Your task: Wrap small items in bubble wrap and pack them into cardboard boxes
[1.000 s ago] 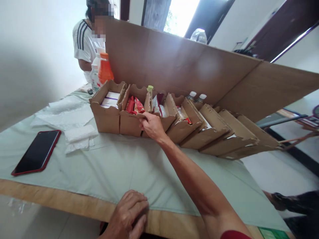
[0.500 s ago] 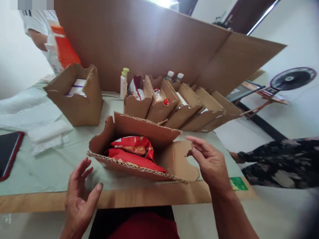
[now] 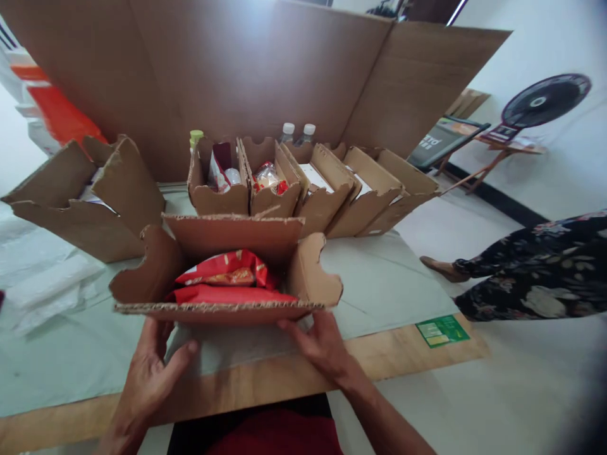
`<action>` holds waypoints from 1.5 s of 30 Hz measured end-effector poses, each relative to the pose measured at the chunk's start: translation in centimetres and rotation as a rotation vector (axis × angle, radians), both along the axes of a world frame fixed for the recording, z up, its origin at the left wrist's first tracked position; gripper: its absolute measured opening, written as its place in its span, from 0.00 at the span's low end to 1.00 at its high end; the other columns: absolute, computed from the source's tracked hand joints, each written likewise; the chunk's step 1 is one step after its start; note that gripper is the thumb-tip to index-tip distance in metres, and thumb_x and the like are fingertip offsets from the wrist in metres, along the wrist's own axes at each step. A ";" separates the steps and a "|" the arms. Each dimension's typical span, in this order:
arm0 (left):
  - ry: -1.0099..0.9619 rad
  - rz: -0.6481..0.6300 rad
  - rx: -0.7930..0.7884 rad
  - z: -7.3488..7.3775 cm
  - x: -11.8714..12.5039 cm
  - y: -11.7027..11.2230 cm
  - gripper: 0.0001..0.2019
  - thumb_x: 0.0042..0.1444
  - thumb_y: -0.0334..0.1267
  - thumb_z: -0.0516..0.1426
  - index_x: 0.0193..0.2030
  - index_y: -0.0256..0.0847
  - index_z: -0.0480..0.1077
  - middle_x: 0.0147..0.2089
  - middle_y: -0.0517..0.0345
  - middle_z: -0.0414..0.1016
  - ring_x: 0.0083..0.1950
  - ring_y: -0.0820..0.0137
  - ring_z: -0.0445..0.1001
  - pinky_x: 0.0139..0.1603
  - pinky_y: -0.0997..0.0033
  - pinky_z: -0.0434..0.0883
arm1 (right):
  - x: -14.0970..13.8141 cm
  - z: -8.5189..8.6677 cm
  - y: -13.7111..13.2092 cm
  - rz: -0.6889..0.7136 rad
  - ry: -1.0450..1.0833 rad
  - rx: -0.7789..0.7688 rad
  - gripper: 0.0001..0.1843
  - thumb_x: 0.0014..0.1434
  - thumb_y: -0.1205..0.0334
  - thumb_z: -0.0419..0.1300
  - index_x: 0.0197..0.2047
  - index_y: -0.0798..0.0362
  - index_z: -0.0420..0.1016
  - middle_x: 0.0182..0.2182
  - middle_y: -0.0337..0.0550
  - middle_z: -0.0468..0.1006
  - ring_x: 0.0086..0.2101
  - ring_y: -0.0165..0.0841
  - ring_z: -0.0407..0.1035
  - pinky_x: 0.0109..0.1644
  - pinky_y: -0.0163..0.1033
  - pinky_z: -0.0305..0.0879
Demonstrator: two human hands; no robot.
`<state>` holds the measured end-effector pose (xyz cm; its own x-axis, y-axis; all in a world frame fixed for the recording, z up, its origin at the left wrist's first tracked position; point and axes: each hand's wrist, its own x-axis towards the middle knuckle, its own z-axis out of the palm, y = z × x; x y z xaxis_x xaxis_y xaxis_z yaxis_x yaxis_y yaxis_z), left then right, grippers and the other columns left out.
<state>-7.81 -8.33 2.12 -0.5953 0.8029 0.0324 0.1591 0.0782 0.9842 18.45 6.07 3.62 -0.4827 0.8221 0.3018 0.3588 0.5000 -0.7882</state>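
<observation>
A long open-topped cardboard box (image 3: 232, 230) lies in front of me, its long side facing me. Inside it are red snack packets (image 3: 232, 294), the upper one patterned with food pictures. At the front left lower edge is my left hand (image 3: 154, 373), its thumb spread away and its fingertips partly hidden by the box. My right hand (image 3: 322, 347) grips the box's lower front right corner, thumb against the front wall and the other fingertips partly hidden.
Behind stands a row of cardboard bins (image 3: 272, 202) with packets and white items. A larger bin (image 3: 80, 227), bubble wrap (image 3: 52, 291) and an orange object (image 3: 66, 117) are at left. A tall cardboard panel (image 3: 265, 76) backs the table. A person's leg (image 3: 521, 284) and a fan (image 3: 535, 101) are at right.
My right hand has left the box's right end flap and moved to its lower front corner. The box has turned squarer to me. My left hand has come against its front edge.
</observation>
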 end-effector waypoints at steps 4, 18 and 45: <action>0.071 -0.150 0.060 1.1 -0.4 5.4 0.37 0.57 0.49 0.65 0.71 0.48 0.59 0.69 0.47 0.68 0.69 0.55 0.69 0.71 0.49 0.66 | -0.3 1.2 5.3 -0.101 0.058 0.047 0.18 0.62 0.54 0.64 0.53 0.50 0.74 0.43 0.48 0.83 0.41 0.41 0.77 0.47 0.47 0.78; 0.897 -0.319 -0.217 -2.0 3.1 0.7 0.27 0.60 0.33 0.58 0.67 0.41 0.69 0.75 0.40 0.64 0.77 0.49 0.59 0.76 0.35 0.58 | 3.6 -8.0 6.6 -0.047 -0.396 0.540 0.22 0.70 0.49 0.51 0.55 0.52 0.78 0.55 0.61 0.80 0.50 0.56 0.78 0.46 0.63 0.78; 0.513 0.407 -0.281 7.4 -20.7 -3.3 0.27 0.68 0.47 0.45 0.54 0.25 0.74 0.45 0.64 0.78 0.56 0.62 0.78 0.58 0.61 0.72 | -10.2 -1.4 -7.4 0.796 0.142 -0.273 0.12 0.66 0.63 0.60 0.50 0.43 0.80 0.41 0.42 0.87 0.45 0.39 0.82 0.54 0.50 0.76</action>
